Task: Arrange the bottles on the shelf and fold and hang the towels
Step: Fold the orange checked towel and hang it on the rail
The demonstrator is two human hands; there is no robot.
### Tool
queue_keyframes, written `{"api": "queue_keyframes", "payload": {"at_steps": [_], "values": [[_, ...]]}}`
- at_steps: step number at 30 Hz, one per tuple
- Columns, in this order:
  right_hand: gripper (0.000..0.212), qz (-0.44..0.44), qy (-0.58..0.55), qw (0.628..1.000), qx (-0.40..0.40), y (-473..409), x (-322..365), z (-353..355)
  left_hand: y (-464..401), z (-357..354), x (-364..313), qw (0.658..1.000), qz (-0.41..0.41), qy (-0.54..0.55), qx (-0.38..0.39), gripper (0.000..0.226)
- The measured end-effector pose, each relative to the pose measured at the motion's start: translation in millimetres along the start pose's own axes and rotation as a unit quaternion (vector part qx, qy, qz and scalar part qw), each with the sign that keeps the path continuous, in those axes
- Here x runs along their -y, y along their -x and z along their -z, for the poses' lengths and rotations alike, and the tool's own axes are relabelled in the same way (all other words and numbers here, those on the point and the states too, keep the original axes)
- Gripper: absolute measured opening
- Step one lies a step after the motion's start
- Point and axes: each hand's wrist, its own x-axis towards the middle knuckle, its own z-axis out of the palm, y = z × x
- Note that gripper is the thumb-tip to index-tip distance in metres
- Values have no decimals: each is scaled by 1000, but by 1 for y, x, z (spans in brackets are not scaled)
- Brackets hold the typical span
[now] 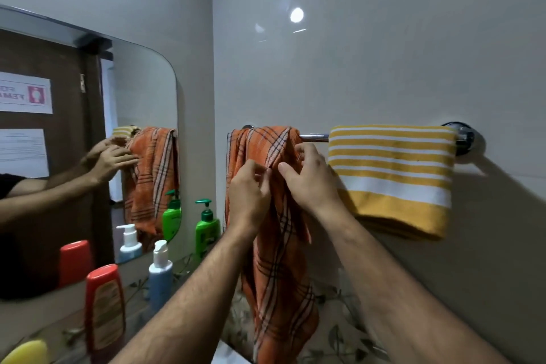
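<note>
Two towels [274, 245] hang on one rail [314, 137]; four bottles [105, 307] stand by one mirror [88, 142].

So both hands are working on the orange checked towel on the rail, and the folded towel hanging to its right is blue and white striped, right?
Not quite. The head view shows the folded towel is yellow and white striped, not blue. The rest holds: the left hand and right hand both pinch the orange checked towel on the rail.
</note>
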Motion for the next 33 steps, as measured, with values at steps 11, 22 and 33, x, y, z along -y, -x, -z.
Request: {"api": "queue_keyframes", "payload": {"at_steps": [11,22,33], "values": [[103,-173,-248,953,-24,-12,4,-18,35,56,-14,946,46,290,140,11],[20,-162,-364,909,125,41,2,-12,79,100,-33,826,242,454,231,22],[27,-143,-400,881,208,136,26,13,146,135,-51,970,178,112,122,3]]}}
